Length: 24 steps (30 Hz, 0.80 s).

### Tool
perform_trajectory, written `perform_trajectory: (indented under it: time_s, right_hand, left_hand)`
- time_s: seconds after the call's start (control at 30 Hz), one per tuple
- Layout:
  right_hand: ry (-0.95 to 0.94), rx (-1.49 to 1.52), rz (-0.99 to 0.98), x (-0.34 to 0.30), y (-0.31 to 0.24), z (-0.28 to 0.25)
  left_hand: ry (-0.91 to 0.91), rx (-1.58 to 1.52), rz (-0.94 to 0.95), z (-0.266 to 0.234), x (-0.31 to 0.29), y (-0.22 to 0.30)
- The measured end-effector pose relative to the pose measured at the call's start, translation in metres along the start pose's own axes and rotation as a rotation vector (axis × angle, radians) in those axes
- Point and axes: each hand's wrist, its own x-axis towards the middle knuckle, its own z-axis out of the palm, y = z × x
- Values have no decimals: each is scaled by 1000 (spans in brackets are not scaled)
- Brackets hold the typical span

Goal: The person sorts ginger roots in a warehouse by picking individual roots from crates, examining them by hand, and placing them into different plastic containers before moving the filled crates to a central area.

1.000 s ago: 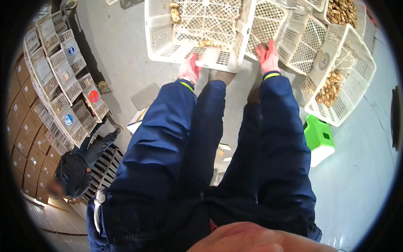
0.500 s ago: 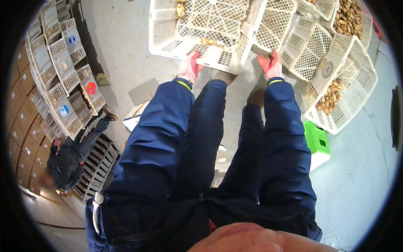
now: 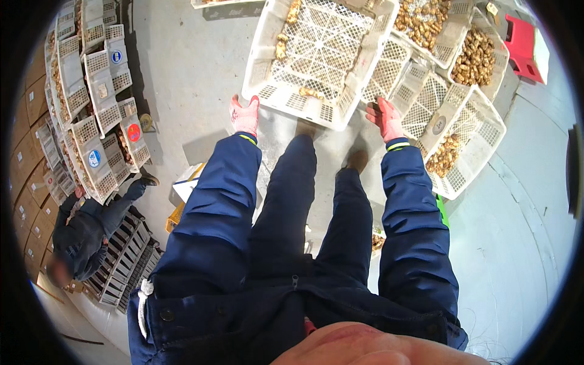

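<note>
A large white mesh crate (image 3: 286,97) lies in front of my feet. A few knobbly brown pieces (image 3: 281,47) that look like roots or bulbs lie along its inner edges, and its lattice bottom shows. My left hand (image 3: 244,114), in a pink and white glove, is just off the crate's near left corner with fingers spread. To the crate's right, my right hand (image 3: 385,119) is open in a matching glove, beside an upright-sided white crate (image 3: 426,91). Neither hand holds anything.
Crates of brown pieces (image 3: 473,56) stand at the far right, near a red stool (image 3: 524,52). A nearer crate (image 3: 480,131) holds a small heap. Stacked crates (image 3: 100,85), cardboard boxes (image 3: 27,155) and a person (image 3: 85,228) are at left.
My left hand has come away from the crate's near edge, to the left. My right hand has stayed open. The view has shifted, so more crates and the red stool show.
</note>
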Motion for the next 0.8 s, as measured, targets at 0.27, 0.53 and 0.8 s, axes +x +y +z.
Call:
perform_trajectory:
  time_s: [0.27,0.53,0.8]
  right_hand:
    - [68,-343,-41,35,-45,30]
    - [125,-252,-266,72,-60,76]
    - [-245,-328,-145,60,-149,210]
  left_hand:
    - [-304,59,366,0,114,122]
    - [-559,-140,108,26,150,163]
    - [-320,-255,119,-114,250,182]
